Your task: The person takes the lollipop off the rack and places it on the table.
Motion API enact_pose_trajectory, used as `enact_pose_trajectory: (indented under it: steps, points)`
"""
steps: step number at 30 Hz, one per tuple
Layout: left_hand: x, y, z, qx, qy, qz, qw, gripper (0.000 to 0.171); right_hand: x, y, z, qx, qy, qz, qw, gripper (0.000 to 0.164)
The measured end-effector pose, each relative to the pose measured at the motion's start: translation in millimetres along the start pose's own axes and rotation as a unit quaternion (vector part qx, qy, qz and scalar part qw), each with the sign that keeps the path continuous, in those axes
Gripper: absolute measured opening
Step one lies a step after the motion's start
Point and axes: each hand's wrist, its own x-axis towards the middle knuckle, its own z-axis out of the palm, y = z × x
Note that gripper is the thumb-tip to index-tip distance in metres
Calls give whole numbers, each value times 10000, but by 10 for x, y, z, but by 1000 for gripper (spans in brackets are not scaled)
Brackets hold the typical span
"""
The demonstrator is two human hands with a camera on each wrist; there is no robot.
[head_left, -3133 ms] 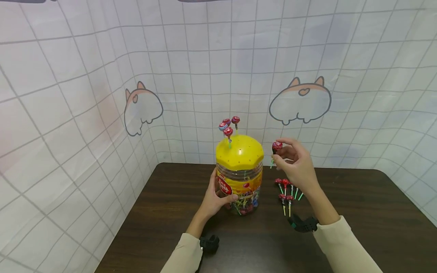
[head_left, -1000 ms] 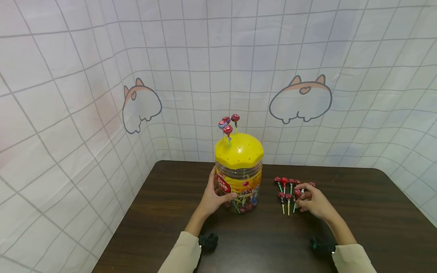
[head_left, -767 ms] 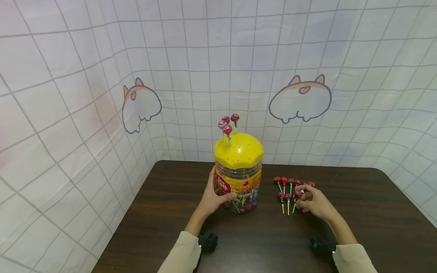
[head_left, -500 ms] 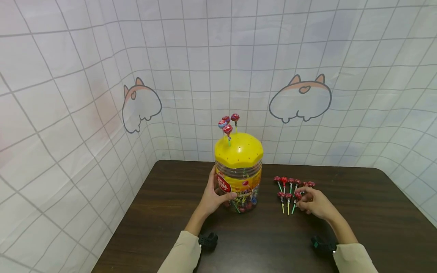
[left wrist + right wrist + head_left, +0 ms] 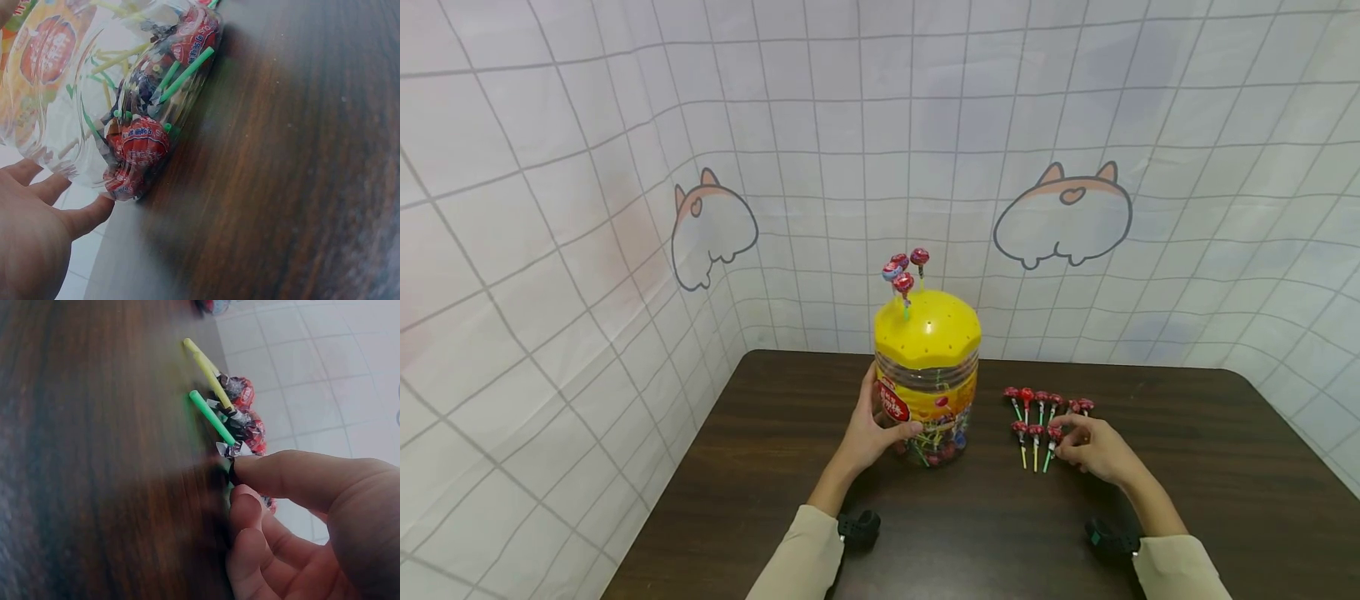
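A clear plastic jar (image 5: 936, 379) with a yellow holed lid (image 5: 936, 333) stands on the table, with wrapped lollipops inside. My left hand (image 5: 863, 437) grips its left side, thumb across the front; the left wrist view shows fingertips against the clear wall near red-wrapped lollipops (image 5: 142, 149). Several lollipops (image 5: 903, 285) stand upright in the lid's left part. To the right, my right hand (image 5: 1096, 450) pinches a red lollipop with a green stick (image 5: 1047, 462) low at the table, at the right end of a front row. In the right wrist view, thumb and finger meet at its wrapper (image 5: 232, 449).
Behind the front row lies a back row of red lollipops (image 5: 1027, 396), partly covered by the right hand. The dark wooden table (image 5: 970, 533) reaches back to a white gridded curtain (image 5: 850, 167). Black wrist cameras (image 5: 859, 529) sit on both wrists.
My right hand has come down from beside the lid, bringing its lollipop to the front row on the table. During the last second that lollipop shifts only slightly. My left hand stays on the jar.
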Motion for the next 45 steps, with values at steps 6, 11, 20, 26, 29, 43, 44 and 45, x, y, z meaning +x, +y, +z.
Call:
enact_pose_trajectory:
  steps: [6, 11, 20, 26, 29, 43, 44, 45]
  points:
    - [18, 0, -4, -27, -4, -26, 10000, 107, 2, -16, -11, 6, -4, 14, 10000, 42]
    - [18, -2, -3, -22, -13, -27, 10000, 108, -19, -47, -41, -10, -25, -28, 10000, 43]
    - [23, 14, 14, 88, -31, 52, 9999, 109, -136, -248, -232, 162, 470, -365, 9981, 43]
    - [21, 20, 7, 112, -17, 53, 9999, 108, -205, -552, -300, 427, 973, -894, 9903, 34]
    - [17, 16, 3, 115, 16, 20, 9999, 108, -223, -757, -277, 521, 1246, -1297, 9823, 30]
    - [5, -16, 9, 17, 23, 11, 10000, 109, -1, -1833, -53, 665, 1715, -2217, 9576, 23]
    - [4, -15, 7, 13, 10, 28, 10000, 109, 40, -1922, -53, 581, 1707, -2275, 9569, 24]
    - [0, -10, 6, 9, 3, 37, 10000, 109, 80, -2010, -54, 503, 1701, -2320, 9564, 25]
